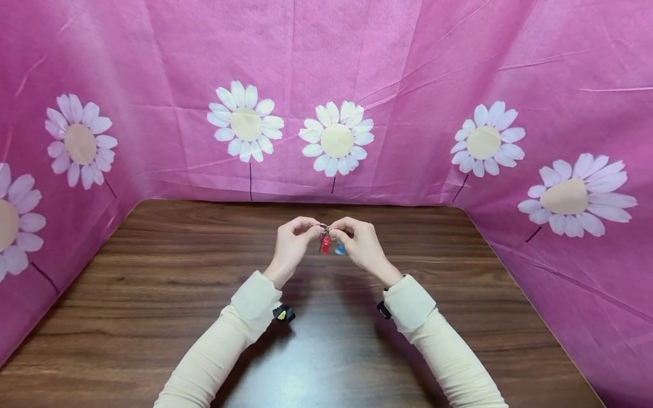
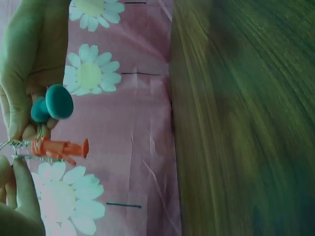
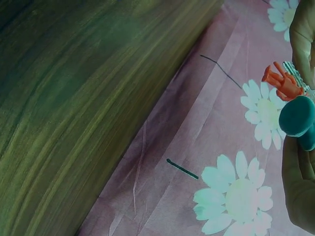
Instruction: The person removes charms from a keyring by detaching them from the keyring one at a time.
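You wore long cream sleeves, close-fitting, on both arms; fabric looked smooth, cuffs ended at wrists. Left sleeve (image 1: 224,340) carried small black device under wrist with yellow-green mark, probably camera mount. Right sleeve (image 1: 444,345) showed similar black piece at cuff, mostly hidden. Left hand (image 1: 292,245) and right hand (image 1: 363,245) were bare: no gloves, rings not discernible.

We see a dark brown wood-grain tabletop (image 1: 153,294), its grain running left to right and its near middle glossy with reflected light. A pink cloth printed with white daisies (image 1: 408,85) stands along its far edge and both its sides, meeting the wood.
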The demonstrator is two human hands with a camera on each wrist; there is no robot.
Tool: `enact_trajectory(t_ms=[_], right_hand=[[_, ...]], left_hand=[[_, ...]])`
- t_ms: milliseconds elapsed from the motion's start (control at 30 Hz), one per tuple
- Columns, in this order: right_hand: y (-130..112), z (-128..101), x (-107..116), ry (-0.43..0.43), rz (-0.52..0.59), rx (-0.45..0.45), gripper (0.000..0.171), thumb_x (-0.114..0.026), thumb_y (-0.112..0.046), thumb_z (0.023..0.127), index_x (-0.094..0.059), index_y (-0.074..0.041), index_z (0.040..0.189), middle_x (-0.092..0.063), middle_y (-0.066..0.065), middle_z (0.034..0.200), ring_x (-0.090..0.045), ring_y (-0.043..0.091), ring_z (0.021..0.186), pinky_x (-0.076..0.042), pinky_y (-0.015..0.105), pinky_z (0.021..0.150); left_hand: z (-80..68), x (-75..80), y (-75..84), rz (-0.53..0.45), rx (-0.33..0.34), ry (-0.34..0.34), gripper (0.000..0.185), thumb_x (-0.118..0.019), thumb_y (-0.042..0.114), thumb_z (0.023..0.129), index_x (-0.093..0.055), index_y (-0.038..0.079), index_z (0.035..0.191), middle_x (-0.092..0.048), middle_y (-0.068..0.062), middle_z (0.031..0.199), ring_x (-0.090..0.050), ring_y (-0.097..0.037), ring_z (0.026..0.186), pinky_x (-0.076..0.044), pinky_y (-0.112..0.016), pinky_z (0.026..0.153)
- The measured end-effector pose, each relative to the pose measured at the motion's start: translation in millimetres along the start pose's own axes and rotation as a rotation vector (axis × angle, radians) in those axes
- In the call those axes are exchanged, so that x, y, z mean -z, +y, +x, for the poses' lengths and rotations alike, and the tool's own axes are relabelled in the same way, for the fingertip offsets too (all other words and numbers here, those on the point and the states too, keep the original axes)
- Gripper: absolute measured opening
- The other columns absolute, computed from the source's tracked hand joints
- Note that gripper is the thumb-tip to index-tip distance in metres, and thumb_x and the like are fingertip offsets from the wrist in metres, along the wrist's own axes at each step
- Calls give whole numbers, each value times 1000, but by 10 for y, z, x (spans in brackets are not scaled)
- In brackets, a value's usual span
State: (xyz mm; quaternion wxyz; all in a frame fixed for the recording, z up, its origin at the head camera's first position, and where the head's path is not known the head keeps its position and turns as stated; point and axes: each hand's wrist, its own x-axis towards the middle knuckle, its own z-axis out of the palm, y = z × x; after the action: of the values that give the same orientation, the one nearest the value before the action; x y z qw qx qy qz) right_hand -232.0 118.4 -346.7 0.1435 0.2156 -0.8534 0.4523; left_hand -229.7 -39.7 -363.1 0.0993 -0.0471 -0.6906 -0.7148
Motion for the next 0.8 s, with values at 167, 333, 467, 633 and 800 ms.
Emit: enact_trajectory(t_ms=[167, 333, 467, 633, 800], right_hand=[[4, -16, 25, 0, -94, 16, 5, -66, -12, 82, -68, -8, 84, -70, 3, 77, -60, 9, 67, -46, 22, 61], [-31, -20, 44, -20, -236, 88, 4, -66, -13, 83, -69, -10, 83, -69, 0, 77, -57, 9, 65, -45, 27, 62], [-54, -17, 54, -11, -268, 103, 5, -66, -14, 82, -69, -10, 83, -69, 0, 77, -57, 10, 65, -45, 31, 63], [-35, -11, 48, -89, -187, 29, 6, -64, -13, 85, -67, -9, 88, -69, 2, 79, -58, 10, 66, -46, 26, 61], [-23, -11, 42, -203, -20, -106, 9, -61, -10, 86, -63, -5, 93, -66, 9, 77, -55, 8, 60, -49, 24, 53]], left_hand=[[17, 52, -22, 234, -143, -162, 13, -64, 1, 81, -66, 1, 94, -66, -12, 80, -60, -16, 74, -46, -21, 68], [38, 71, 2, 423, -253, -210, 10, -65, 6, 82, -69, 6, 91, -70, -8, 84, -65, -15, 76, -51, -24, 69], [44, 71, 55, 511, -307, -173, 8, -67, 10, 81, -72, 9, 87, -69, -4, 81, -65, -14, 74, -52, -27, 67], [58, 75, 122, 605, -349, -144, 8, -68, 10, 79, -73, 11, 86, -69, -1, 80, -65, -13, 73, -52, -26, 66], [56, 80, 171, 652, -424, -139, 8, -70, 11, 78, -73, 10, 86, -68, -1, 79, -65, -13, 71, -52, -27, 65]])
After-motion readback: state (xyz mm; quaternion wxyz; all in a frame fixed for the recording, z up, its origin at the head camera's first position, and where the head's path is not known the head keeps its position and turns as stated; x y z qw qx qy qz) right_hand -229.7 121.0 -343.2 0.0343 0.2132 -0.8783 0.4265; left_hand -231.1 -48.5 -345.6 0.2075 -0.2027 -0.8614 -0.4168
